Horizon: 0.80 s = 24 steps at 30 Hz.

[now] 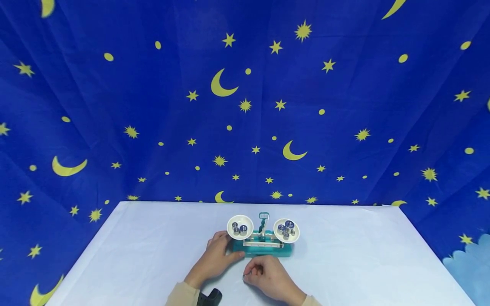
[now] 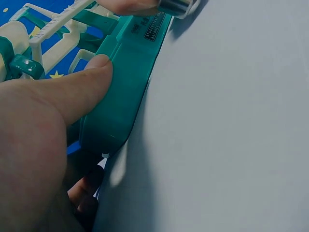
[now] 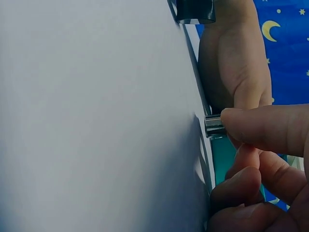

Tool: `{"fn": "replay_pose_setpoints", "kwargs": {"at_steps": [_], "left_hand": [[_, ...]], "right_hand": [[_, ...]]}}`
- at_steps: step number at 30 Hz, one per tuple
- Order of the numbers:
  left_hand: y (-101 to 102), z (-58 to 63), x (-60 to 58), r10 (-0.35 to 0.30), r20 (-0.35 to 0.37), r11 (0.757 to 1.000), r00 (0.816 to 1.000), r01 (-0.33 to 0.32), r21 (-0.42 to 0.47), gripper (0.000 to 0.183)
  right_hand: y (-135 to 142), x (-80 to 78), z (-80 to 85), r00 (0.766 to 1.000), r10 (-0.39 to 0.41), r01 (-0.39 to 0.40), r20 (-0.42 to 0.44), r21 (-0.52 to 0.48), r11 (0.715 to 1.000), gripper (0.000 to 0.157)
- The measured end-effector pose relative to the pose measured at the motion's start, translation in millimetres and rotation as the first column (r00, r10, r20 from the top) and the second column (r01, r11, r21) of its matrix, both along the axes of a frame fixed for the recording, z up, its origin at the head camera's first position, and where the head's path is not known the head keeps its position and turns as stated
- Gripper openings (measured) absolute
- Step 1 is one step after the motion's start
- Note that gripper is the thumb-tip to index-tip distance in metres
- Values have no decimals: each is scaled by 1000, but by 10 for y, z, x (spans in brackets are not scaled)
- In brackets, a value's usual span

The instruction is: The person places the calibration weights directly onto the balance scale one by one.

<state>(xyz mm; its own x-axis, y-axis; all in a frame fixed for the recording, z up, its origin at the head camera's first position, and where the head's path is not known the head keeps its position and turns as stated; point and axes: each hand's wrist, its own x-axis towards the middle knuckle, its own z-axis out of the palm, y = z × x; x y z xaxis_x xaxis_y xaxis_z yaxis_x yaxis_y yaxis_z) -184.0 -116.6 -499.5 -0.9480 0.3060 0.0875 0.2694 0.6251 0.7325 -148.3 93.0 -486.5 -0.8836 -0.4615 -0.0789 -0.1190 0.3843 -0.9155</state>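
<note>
A teal balance scale (image 1: 268, 251) stands on the white table in the head view. My left hand (image 1: 218, 257) holds the left end of its base, with the thumb (image 2: 94, 79) on the front and the other fingers round the end. Just in front of the base, my right hand (image 1: 272, 278) pinches a small shiny metal cylinder weight (image 3: 214, 125) between thumb and finger. Several metal weights sit in the white left pan (image 1: 241, 219) and several more in the right pan (image 1: 282, 222). The left fingertips are mostly hidden behind the base.
The white-covered table (image 1: 363, 255) reaches back to a blue curtain (image 1: 260, 123) with yellow moons and stars. A black wrist device (image 1: 209, 297) is on the left wrist, close to the tabletop.
</note>
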Motion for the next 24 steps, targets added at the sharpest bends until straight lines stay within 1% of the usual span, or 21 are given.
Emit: {"fn": "replay_pose_setpoints", "kwargs": {"at_steps": [6,16,24], "left_hand": [[10,-9,-17,6,17,1000,1000,-6,-11,76],[12,-10,-15,3,7,1000,1000,-3,-8,77],[15,-11,-9,5,-3,1000,1000,-5,-11,76]], "right_hand": [[-2,3,7,1000,-7,7,4,-15,1000,4],[3,2,38,999,-12,14,36,-38,999,5],[11,6,96,999,6,-4,47,-51,999,4]]}}
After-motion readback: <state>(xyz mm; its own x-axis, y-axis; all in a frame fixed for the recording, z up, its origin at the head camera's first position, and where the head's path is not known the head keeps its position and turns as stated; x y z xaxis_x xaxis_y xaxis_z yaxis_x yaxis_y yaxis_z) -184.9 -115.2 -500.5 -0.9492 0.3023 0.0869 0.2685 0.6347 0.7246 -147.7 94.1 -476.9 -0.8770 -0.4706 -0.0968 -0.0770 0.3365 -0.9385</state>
